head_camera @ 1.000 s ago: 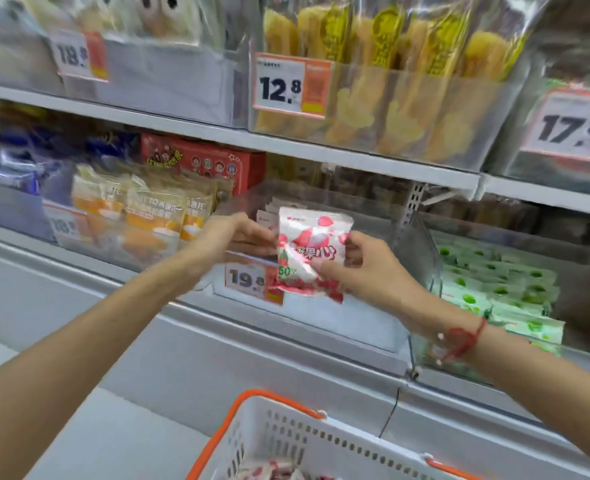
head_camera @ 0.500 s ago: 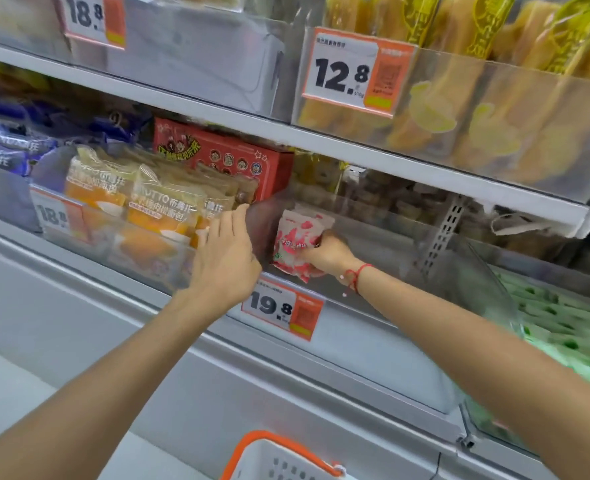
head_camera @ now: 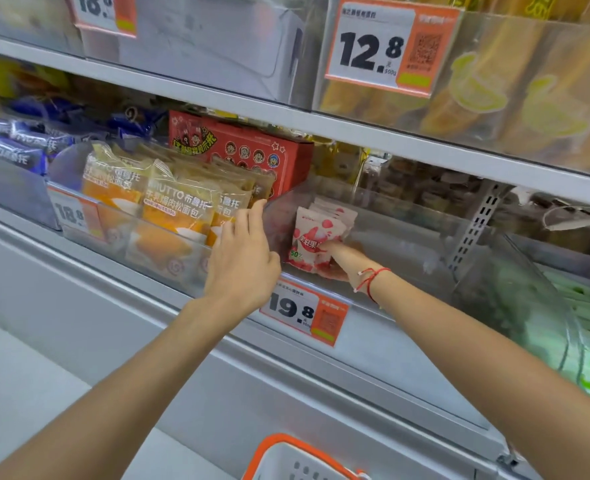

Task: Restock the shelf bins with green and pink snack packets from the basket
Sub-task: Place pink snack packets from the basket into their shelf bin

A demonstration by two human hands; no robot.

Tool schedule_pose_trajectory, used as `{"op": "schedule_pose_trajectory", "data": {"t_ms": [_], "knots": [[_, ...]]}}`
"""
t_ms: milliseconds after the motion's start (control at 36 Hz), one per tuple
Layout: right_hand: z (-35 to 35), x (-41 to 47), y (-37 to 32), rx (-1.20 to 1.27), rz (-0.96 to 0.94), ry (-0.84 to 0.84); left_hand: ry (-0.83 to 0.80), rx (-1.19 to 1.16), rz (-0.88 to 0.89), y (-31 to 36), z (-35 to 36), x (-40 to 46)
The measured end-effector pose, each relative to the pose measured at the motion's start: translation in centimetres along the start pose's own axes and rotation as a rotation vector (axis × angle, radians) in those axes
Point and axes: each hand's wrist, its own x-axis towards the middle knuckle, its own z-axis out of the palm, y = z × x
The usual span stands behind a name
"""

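The right hand [head_camera: 335, 263] now sits deep inside the clear bin [head_camera: 407, 237], pressing the pink packets [head_camera: 316, 237] upright against its left wall. The left hand [head_camera: 243, 258] has left the packets and rests on the divider edge.

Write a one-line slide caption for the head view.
Right hand sets pink packets into the clear bin tagged 19.8; left hand rests at its divider.

Two bare forearms, no sleeves showing. Left hand [head_camera: 243, 263] without rings or bands. Thin red string bracelet [head_camera: 373, 280] with small pale beads around right wrist.
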Motion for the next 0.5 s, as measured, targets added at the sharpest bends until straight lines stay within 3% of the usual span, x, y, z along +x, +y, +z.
{"op": "schedule_pose_trajectory", "data": {"t_ms": [139,333,444,500], "knots": [[0.3,-0.1,0.2,-0.477,-0.208,0.096,-0.014,-0.039,-0.018,0.2,0.0,0.0],[-1.5,-2.0,-1.1,-0.369,-0.082,-0.208,-0.015,-0.063,-0.053,0.5,-0.2,0.2],[-3.2,-3.3,-2.1,-0.451,0.002,-0.218,-0.088,-0.154,-0.080,0.5,-0.7,0.3],[-4.0,-4.8,-2.6,-0.456,-0.006,-0.202,-0.049,-0.162,-0.079,0.6,-0.9,0.0]]}}
